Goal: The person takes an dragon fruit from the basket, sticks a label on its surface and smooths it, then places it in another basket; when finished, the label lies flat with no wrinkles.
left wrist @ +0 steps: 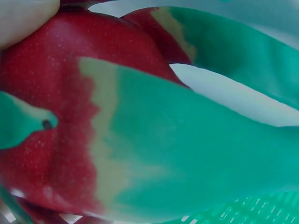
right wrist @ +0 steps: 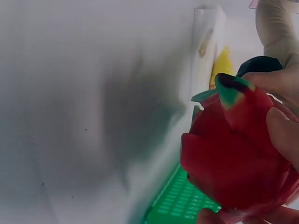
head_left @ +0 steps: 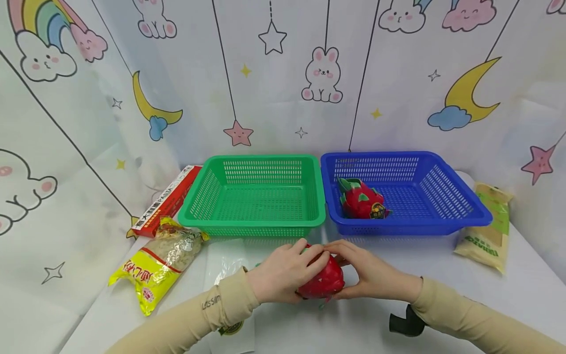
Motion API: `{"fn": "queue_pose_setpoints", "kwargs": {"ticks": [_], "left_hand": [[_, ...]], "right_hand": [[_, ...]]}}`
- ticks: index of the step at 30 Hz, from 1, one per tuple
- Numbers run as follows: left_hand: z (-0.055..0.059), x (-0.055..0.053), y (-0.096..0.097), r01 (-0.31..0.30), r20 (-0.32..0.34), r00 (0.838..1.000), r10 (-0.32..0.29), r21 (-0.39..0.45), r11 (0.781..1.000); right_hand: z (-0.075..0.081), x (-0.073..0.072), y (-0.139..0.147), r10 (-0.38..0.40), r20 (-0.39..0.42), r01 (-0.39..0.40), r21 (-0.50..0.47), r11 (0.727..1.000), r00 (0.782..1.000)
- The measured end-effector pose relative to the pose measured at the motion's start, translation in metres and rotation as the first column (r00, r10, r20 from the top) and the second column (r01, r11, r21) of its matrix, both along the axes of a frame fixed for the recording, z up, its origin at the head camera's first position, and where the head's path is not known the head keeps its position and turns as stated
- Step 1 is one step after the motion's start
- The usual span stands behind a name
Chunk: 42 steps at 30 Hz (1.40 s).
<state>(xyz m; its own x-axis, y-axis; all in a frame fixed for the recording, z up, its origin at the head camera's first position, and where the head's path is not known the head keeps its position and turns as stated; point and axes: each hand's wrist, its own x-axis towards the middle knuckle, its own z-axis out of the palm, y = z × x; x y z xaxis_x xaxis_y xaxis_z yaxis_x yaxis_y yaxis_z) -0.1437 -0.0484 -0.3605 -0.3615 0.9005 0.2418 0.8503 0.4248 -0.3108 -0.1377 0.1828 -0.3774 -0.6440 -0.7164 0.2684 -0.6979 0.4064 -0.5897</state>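
Observation:
A red dragon fruit with green-tipped scales is held between both hands above the table, in front of the baskets. My left hand grips it from the left and over the top. On its right side, the fingers and thumb of my right hand curl round it. Green scales fill much of the left wrist view. The right wrist view shows the fruit's red body with a thumb against it. A second dragon fruit, bearing a dark sticker, lies at the left in the blue basket.
A green basket stands left of the blue one. A red pasta box and a yellow bag lie at left. A pale packet is partly under the left forearm. Another bag lies right, and something black is by the right wrist.

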Motion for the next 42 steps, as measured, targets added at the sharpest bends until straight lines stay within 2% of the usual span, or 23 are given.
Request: {"fn": "queue_pose_setpoints", "kwargs": {"ticks": [5, 12, 27, 35, 42], "left_hand": [[-0.006, -0.002, 0.002, 0.027, -0.039, 0.999, -0.027, -0.002, 1.000], [-0.014, -0.003, 0.004, 0.054, -0.067, 0.996, -0.057, -0.042, 0.998], [-0.021, -0.008, 0.009, 0.066, -0.041, 0.997, -0.071, -0.094, 0.993], [-0.023, -0.008, 0.010, 0.081, -0.032, 0.996, -0.084, -0.101, 0.992], [-0.023, -0.008, 0.011, 0.100, -0.017, 0.995, -0.102, -0.094, 0.991]], "right_hand": [[-0.005, 0.002, 0.000, -0.016, 0.022, 0.015, 0.016, 1.000, 1.000], [-0.013, 0.004, 0.002, 0.007, 0.021, -0.007, 0.021, 1.000, 1.000], [-0.018, 0.004, 0.004, 0.019, 0.022, -0.019, 0.004, 1.000, 1.000], [-0.027, 0.005, 0.004, -0.032, 0.052, 0.031, 0.028, 0.999, 0.998], [-0.029, 0.007, 0.005, -0.070, 0.056, 0.067, 0.058, 0.996, 0.996]]}}
